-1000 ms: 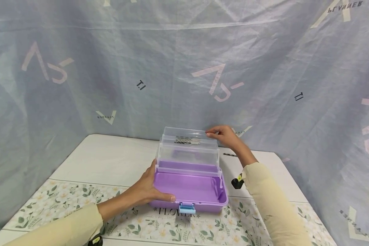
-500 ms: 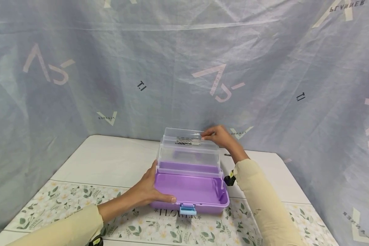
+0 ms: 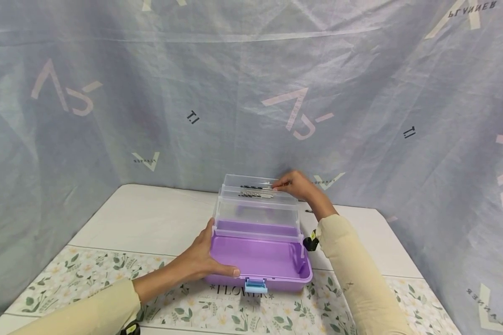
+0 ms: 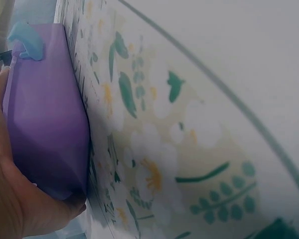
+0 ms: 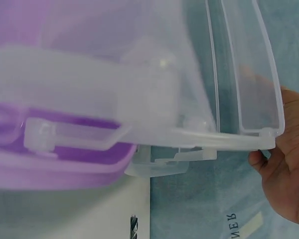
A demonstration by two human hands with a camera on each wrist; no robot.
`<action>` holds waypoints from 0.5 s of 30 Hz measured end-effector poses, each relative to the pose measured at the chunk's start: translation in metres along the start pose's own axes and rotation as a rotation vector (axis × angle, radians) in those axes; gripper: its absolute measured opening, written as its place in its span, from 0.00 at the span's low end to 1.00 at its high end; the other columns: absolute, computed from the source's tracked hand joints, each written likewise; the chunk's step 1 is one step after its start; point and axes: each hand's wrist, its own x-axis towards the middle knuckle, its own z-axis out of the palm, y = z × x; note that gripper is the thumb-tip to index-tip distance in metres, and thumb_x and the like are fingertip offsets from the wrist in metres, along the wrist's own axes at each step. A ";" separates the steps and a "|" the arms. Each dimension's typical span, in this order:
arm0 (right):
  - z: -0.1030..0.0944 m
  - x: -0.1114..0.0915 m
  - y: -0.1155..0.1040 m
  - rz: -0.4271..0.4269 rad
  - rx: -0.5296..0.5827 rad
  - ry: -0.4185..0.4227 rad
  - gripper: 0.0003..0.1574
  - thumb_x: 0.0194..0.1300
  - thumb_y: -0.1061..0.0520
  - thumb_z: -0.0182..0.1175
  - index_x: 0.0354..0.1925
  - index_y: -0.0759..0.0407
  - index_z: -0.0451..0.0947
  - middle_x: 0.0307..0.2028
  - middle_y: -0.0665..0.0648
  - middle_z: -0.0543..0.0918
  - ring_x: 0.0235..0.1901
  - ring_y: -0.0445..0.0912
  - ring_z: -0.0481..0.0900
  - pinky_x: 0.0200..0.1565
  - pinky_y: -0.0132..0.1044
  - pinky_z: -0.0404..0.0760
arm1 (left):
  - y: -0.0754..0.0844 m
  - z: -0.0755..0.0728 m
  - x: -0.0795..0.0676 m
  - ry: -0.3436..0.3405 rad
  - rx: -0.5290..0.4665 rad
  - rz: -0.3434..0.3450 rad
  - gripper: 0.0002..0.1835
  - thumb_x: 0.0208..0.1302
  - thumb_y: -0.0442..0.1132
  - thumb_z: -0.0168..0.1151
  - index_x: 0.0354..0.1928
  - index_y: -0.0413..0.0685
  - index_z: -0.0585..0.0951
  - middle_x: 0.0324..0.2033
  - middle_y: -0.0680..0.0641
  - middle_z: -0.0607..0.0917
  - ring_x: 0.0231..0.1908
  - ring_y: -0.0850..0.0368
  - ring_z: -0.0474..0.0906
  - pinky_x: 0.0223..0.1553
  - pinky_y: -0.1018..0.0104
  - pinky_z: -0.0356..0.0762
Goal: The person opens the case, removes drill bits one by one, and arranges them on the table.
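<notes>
A purple toolbox [image 3: 255, 256] with clear fold-out trays stands unfolded on the table, its blue latch [image 3: 256, 285] facing me. My left hand [image 3: 199, 258] grips its front left corner, thumb along the front rim and fingers along the left side. Several drill bits [image 3: 255, 195] lie in an upper clear tray [image 3: 230, 191]. At that tray's right part, my right hand [image 3: 295, 185] pinches the end of a dark drill bit [image 3: 251, 187] lying across it; its fingertips are partly hidden. In the right wrist view the hand [image 5: 289, 154] is behind the clear plastic.
Another drill bit [image 3: 309, 211] lies on the white table right of the toolbox, partly hidden by my right arm. A flowered mat [image 3: 218, 316] runs under the toolbox front. A grey-blue curtain [image 3: 234, 93] hangs close behind the table.
My right hand has moved left from the tray's right corner and down to the upper tray, and a dark drill bit now shows at its fingertips. The left hand keeps its place.
</notes>
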 end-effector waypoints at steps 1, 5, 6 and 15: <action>0.000 0.001 0.000 0.002 -0.003 -0.003 0.11 0.77 0.61 0.72 0.53 0.61 0.96 0.53 0.65 0.96 0.54 0.61 0.93 0.54 0.51 0.93 | -0.001 0.000 0.001 0.000 -0.011 0.010 0.97 0.34 0.64 0.97 0.94 0.57 0.32 0.90 0.31 0.53 0.83 0.28 0.66 0.82 0.21 0.63; 0.002 0.003 -0.001 0.003 -0.009 -0.002 0.10 0.77 0.61 0.73 0.52 0.60 0.96 0.52 0.64 0.96 0.52 0.58 0.93 0.51 0.45 0.92 | -0.002 0.000 0.002 0.000 -0.035 0.040 0.96 0.34 0.63 0.97 0.94 0.57 0.33 0.88 0.32 0.58 0.80 0.33 0.69 0.83 0.23 0.64; 0.002 0.003 0.000 0.004 -0.010 -0.001 0.09 0.77 0.61 0.73 0.52 0.60 0.96 0.52 0.64 0.96 0.51 0.57 0.93 0.50 0.44 0.91 | -0.002 0.000 0.002 -0.002 -0.042 0.047 0.95 0.34 0.63 0.97 0.94 0.58 0.33 0.88 0.33 0.59 0.80 0.34 0.70 0.83 0.24 0.65; -0.001 -0.001 0.002 -0.005 -0.008 -0.002 0.11 0.81 0.60 0.69 0.52 0.63 0.95 0.52 0.63 0.96 0.51 0.55 0.91 0.55 0.49 0.91 | -0.003 0.001 0.003 -0.004 -0.034 0.048 0.95 0.35 0.63 0.97 0.94 0.58 0.33 0.87 0.32 0.59 0.80 0.33 0.70 0.82 0.22 0.66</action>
